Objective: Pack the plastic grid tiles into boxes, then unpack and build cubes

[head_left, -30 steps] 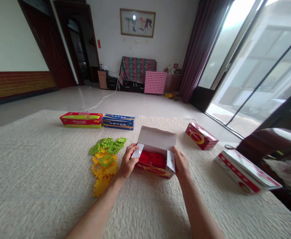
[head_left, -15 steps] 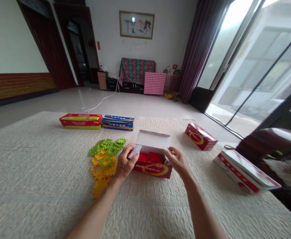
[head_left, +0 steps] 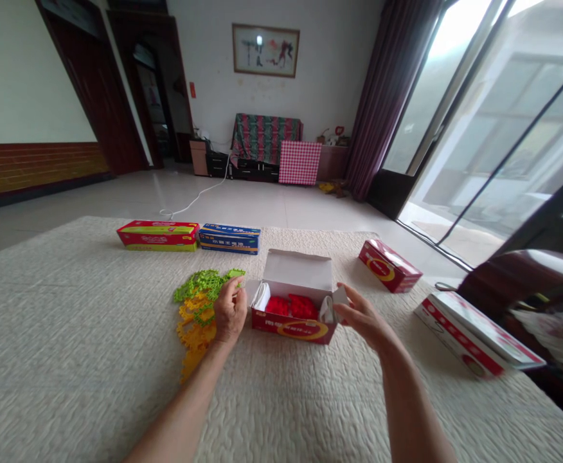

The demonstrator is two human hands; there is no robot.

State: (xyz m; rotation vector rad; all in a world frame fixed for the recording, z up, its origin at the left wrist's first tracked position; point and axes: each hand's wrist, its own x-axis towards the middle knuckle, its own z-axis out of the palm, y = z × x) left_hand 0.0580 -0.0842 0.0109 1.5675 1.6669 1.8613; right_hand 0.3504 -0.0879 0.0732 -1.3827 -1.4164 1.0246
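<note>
A red cardboard box (head_left: 291, 331) stands in front of me with its white-lined lid (head_left: 298, 267) raised at the back. Inside lie red plastic pieces (head_left: 303, 307), with white wrapped bundles (head_left: 262, 296) at both ends. My left hand (head_left: 231, 312) is closed, its curled fingers at the outer edge of the left end flap (head_left: 252, 290). The right end flap (head_left: 341, 298) sits between the thumb and fingers of my right hand (head_left: 361, 315). Green lattice pieces (head_left: 199, 284) and yellow ones (head_left: 195, 341) lie left of the box, partly behind my left hand and forearm.
Toward the back left stand a red-and-green box (head_left: 159, 236) and a blue box (head_left: 229, 239), side by side. On the right are another red box (head_left: 390, 265) and a white-and-red box (head_left: 477, 331). Everything rests on a cream quilted cover (head_left: 93, 347).
Both end flaps have swung outward, moved apart by my hands. The white bundles inside now show. My left hand has shifted left and my right hand slightly right.
</note>
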